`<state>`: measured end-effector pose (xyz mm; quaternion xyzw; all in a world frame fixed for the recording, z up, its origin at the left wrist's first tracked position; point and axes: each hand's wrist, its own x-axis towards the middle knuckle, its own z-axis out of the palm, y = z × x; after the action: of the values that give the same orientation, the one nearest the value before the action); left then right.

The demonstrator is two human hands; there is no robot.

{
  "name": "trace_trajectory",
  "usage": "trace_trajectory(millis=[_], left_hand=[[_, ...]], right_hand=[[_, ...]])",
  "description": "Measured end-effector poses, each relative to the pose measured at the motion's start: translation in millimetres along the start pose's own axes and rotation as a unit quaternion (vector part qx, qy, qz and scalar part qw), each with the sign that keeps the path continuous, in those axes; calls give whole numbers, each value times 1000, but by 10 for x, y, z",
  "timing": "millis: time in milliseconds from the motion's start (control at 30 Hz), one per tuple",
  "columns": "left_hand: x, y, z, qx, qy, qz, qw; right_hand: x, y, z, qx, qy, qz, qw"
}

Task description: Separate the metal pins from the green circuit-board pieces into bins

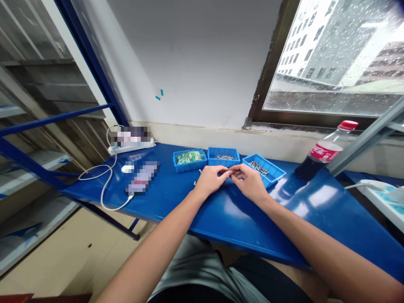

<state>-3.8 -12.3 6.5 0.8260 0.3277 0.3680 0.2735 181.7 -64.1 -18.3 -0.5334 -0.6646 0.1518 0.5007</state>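
Glossy blue tabletop [252, 223] runs beneath a pale wall [202, 63], with a rain-spotted window [315, 63] at one o'clock. The person's left hand [210, 181] and right hand [248, 181] meet at the centre, fingers curled and tips drawn together; whether they grip some small part cannot be told, since the fingers hide the gap. Anything pinched there could slip out, because the fingertips have little room, and on such a smooth surface it might skid away. Just beyond the hands, the middle bin [223, 162] of thin metal pieces stands at twelve o'clock, the green-filled bin [189, 168] at eleven, and the skewed bin [277, 171] of metal parts at one. The right hand lies so near the skewed bin that a careless knuckle could nudge it and spill the contents; a dropped piece might also land among the wrong parts. Small white bits [195, 183] lie beside the left hand at nine o'clock, where a sweeping wrist could scatter them. At two o'clock stands a capped cola bottle [322, 149], which a wide swing of the right forearm could topple.
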Motion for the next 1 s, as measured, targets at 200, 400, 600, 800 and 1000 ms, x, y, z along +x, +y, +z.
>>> trace_trajectory(millis=[200,400,600,800,1000], left_hand=[[12,-49,9,-14,-3,-7,1000],[20,-80,11,-25,-3,0,1000],[13,-46,8,-37,17,13,999],[6,-6,13,-14,18,4,1000],[-13,21,-15,9,-20,-9,1000]], right_hand=[[-9,39,22,30,0,20,999],[-18,62,45,94,-2,67,993],[-14,88,57,104,-14,77,991],[1,28,40,35,6,41,999],[-6,-36,9,6,8,18,1000]])
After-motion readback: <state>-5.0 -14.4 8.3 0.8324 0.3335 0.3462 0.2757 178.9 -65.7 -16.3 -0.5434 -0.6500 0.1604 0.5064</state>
